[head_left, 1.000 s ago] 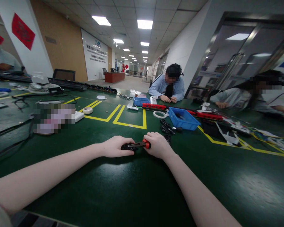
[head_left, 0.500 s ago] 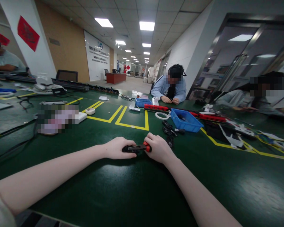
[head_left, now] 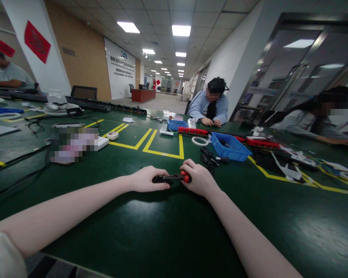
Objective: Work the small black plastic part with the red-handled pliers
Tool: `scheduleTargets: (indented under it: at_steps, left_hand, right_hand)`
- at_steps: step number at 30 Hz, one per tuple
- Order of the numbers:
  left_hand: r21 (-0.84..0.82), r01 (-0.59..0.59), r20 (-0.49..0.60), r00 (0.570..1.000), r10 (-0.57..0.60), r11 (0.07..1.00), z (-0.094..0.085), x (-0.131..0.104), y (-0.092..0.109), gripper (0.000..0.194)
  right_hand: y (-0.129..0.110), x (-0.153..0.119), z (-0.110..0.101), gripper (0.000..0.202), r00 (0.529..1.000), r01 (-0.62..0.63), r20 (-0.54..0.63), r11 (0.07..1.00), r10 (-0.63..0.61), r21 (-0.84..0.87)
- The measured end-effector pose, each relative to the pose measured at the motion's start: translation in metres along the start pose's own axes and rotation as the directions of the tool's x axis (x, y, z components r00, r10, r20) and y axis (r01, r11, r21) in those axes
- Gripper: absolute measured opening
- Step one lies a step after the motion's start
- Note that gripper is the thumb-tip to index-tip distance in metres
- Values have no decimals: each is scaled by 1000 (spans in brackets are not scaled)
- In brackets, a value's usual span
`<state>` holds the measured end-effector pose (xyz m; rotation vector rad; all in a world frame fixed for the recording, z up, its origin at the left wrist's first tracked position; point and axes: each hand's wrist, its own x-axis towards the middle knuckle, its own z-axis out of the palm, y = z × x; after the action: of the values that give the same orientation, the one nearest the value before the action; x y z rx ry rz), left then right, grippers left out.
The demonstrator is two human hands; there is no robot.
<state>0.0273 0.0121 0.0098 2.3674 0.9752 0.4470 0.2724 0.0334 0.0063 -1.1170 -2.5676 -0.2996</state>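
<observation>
My right hand (head_left: 200, 180) is closed around the red handles of a pair of pliers (head_left: 176, 177), whose dark, narrow jaws point left. My left hand (head_left: 148, 178) pinches a small black part (head_left: 157, 179) between thumb and fingers. The tips of the jaws meet this black part, but whether they grip it cannot be made out. Both hands are just above the green table (head_left: 150, 235), in the middle of the view. Beyond my right hand lies a bundle of black cables (head_left: 209, 157).
A blue bin (head_left: 232, 148) with dark items stands behind the cables, near a white ring (head_left: 200, 141) and a red strip (head_left: 193, 131). At left are a tape roll (head_left: 112, 136) and a white box (head_left: 102, 143). A co-worker (head_left: 210, 104) sits opposite; others sit left and right.
My right hand and the pliers have shifted slightly right, and more of the jaws shows between my hands. The left hand still pinches the black part. The whole view has moved a little.
</observation>
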Motion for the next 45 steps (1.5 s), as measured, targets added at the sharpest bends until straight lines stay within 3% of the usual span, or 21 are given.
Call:
scheduleTargets:
  at_steps: [5, 11, 25, 36, 45]
  left_hand:
    - [8, 1, 6, 1000, -1, 1000, 0, 1, 0, 35]
    - [36, -11, -5, 1000, 11, 999, 1, 0, -1, 34]
    - [53, -8, 0, 1000, 8, 999, 2, 1, -1, 35]
    - [169, -13, -19, 1000, 16, 986, 6, 1, -2, 38]
    - [133, -10, -9, 1000, 12, 991, 5, 2, -2, 38]
  right_hand:
    - [-4, 1, -2, 23, 1000, 4, -4, 1000, -4, -3]
    - [-7, 3, -3, 7, 999, 8, 36, 1000, -7, -17]
    - [-5, 4, -6, 9, 997, -3, 82, 1000, 5, -23]
    - [-12, 5, -1, 9, 996, 29, 90, 999, -25, -42]
    - [-9, 5, -6, 10, 995, 26, 99, 999, -22, -36]
